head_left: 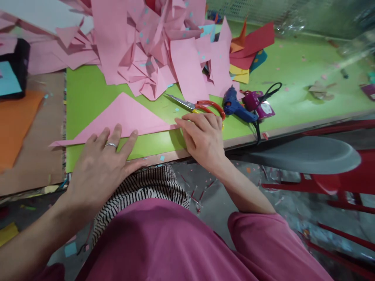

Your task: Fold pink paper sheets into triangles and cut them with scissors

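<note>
the left hand [99,164] lies flat, its grip spread wide with fingers splayed, pressing on the near edge of a folded pink paper triangle [123,115] that lies on the green worktop [84,93]. a ring sits on one finger of that hand. the right hand [202,136] rests with its grip loose and narrow, holding nothing, fingertips [179,121] touching the triangle's right-hand corner and pinning it down. the triangle stretches between the two grips along the worktop's near edge, its peak pointing away from them.

just beyond the right grip lie scissors with orange handles [205,107], blades pointing toward the left. to the right of them, near that grip, a blue glue gun [237,107] lies beside a small magenta item [258,103] with a black cord. well beyond both grips a heap of folded pink paper [146,43] covers the far worktop, with red and yellow sheets [249,47] past the right grip. away to the left of the left grip lies an orange sheet [17,125].
</note>
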Action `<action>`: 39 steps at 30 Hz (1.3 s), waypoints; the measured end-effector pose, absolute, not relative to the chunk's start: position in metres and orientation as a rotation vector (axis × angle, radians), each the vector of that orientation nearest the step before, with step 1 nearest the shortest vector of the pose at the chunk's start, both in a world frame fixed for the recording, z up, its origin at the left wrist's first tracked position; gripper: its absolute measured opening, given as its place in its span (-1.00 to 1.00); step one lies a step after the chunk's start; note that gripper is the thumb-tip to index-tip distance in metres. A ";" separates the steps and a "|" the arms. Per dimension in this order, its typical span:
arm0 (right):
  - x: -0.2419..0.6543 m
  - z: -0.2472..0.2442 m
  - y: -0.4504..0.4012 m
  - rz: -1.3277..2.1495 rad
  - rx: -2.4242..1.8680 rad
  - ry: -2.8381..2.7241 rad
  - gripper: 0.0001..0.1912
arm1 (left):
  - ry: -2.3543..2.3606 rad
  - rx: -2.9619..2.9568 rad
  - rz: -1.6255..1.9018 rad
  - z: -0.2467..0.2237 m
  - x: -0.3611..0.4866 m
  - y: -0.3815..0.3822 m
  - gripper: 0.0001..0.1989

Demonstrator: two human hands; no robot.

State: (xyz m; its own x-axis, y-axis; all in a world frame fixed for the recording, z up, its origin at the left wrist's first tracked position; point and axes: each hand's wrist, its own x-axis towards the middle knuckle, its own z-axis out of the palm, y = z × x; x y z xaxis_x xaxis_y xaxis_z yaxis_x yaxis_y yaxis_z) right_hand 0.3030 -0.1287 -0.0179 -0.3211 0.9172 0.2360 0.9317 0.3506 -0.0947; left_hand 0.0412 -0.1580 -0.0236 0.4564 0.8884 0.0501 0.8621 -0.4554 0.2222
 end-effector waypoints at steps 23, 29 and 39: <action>0.238 -0.028 -0.142 -0.038 -1.399 -2.584 -0.49 | 1.830 2.547 0.342 -0.039 -0.014 -0.174 -0.25; 0.237 -0.030 -0.141 -0.080 -1.379 -2.566 -0.47 | 2.134 2.342 0.255 -0.020 -0.041 -0.190 -0.28; 0.236 -0.029 -0.145 -0.099 -1.437 -2.558 -0.52 | 1.626 2.650 0.433 -0.040 0.049 -0.160 -0.33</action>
